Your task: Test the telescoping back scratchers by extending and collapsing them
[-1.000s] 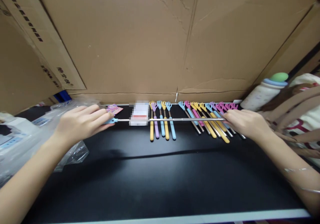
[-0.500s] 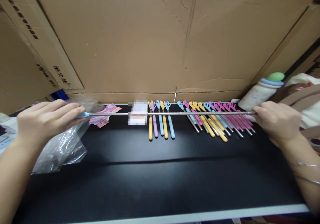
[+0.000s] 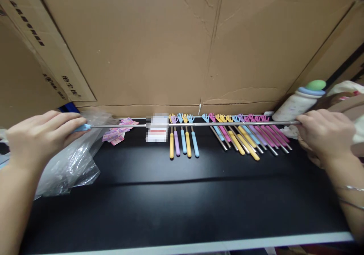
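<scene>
A telescopic back scratcher (image 3: pixel 204 124) is stretched out level above the black table, its thin metal rod spanning nearly the whole view. My left hand (image 3: pixel 47 133) is closed around its light blue end, mostly hidden by the fingers. At the other end my right hand (image 3: pixel 327 135) grips the rod, and what lies inside that fist is hidden. Beyond the rod, several back scratchers (image 3: pixel 183 141) with yellow, purple and blue handles lie side by side. To their right rests a larger group of back scratchers (image 3: pixel 247 137), pink ones among them, slanted and overlapping.
Clear plastic bags (image 3: pixel 71 168) lie under my left forearm. Pink and purple printed cards (image 3: pixel 121 130) and a blurred white packet (image 3: pixel 157 133) sit at the back. A white bottle (image 3: pixel 295 105) with a green top stands right. A cardboard wall (image 3: pixel 156 50) closes off the black table (image 3: pixel 182 213).
My hands have moved farther apart, left hand leftward and right hand rightward, and the rod between them is longer. The rod also sits slightly higher in view.
</scene>
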A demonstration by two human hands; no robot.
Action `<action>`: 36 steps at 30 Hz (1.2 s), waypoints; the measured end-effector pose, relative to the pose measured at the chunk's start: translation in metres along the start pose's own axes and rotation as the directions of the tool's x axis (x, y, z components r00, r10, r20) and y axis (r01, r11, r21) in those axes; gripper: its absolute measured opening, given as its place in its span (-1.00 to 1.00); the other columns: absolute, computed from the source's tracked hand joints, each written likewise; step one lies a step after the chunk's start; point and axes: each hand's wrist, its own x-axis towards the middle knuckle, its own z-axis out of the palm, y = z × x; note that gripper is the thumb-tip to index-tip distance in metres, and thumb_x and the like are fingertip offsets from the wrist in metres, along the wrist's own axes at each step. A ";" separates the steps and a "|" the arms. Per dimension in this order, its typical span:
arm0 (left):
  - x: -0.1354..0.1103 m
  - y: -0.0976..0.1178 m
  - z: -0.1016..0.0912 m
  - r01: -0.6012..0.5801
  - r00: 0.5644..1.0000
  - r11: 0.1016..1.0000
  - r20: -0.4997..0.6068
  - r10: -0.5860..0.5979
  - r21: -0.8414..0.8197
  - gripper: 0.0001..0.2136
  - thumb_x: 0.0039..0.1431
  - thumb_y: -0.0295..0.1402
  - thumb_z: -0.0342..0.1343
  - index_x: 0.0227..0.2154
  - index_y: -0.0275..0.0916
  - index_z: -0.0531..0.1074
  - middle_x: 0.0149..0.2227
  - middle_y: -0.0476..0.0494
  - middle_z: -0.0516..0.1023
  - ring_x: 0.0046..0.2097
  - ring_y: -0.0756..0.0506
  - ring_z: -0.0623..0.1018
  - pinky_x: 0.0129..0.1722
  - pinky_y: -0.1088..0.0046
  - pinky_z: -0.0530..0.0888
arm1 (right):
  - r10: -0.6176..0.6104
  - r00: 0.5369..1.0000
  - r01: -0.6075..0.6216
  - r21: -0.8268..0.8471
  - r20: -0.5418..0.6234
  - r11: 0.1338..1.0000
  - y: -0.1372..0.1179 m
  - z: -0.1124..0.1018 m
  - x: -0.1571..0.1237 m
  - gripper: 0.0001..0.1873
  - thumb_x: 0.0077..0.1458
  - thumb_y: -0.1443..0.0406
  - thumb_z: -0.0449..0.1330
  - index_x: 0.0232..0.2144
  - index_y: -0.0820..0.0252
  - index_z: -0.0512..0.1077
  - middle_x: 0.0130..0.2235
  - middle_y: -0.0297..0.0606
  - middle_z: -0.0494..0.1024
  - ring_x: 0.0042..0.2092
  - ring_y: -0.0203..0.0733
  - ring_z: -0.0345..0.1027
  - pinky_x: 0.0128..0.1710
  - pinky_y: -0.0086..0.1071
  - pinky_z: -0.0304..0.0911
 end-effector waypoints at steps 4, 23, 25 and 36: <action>0.000 -0.001 0.005 0.100 0.991 0.995 0.094 -0.099 -0.004 -0.73 0.23 -0.20 -0.13 -0.17 -0.15 0.41 -0.16 -0.07 0.51 -0.16 -0.13 0.45 -0.41 0.44 0.25 | 0.042 0.997 -0.046 0.061 0.065 0.997 -0.011 0.004 0.001 -0.79 0.14 0.24 -0.02 -0.45 0.19 0.33 -0.54 -0.33 0.37 -0.42 -0.28 0.20 -0.37 -0.40 0.00; 0.008 0.013 0.020 0.018 0.992 0.974 0.127 0.011 -0.225 -0.66 0.23 -0.19 -0.19 -0.13 -0.15 0.44 -0.05 -0.10 0.47 -0.02 -0.20 0.38 -0.05 0.25 0.27 | 0.268 0.884 -0.363 0.203 0.383 0.909 -0.021 0.019 -0.018 -0.54 0.10 0.07 -0.21 -0.32 0.10 0.42 -0.37 -0.21 0.50 -0.27 -0.08 0.27 -0.09 -0.08 -0.07; 0.007 0.012 0.023 0.017 0.988 0.975 0.156 0.019 -0.223 -0.63 0.23 -0.18 -0.23 -0.19 -0.17 0.47 -0.14 -0.12 0.51 -0.07 -0.20 0.40 -0.10 0.27 0.28 | 0.273 0.853 -0.398 0.217 0.444 0.891 -0.021 0.020 -0.019 -0.55 0.06 0.07 -0.21 -0.34 0.10 0.41 -0.36 -0.19 0.50 -0.26 -0.07 0.29 -0.13 -0.09 -0.03; 0.009 0.018 0.024 0.073 0.961 0.966 0.276 -0.002 -0.250 -0.58 0.22 -0.12 -0.30 -0.27 -0.20 0.43 -0.29 -0.13 0.49 -0.16 -0.13 0.41 -0.22 0.37 0.32 | 0.342 0.619 -0.627 0.182 0.707 0.757 -0.022 0.019 -0.011 -0.65 -0.13 0.03 -0.04 -0.35 0.13 0.20 -0.59 -0.35 0.33 -0.51 -0.19 0.27 -0.42 -0.38 0.05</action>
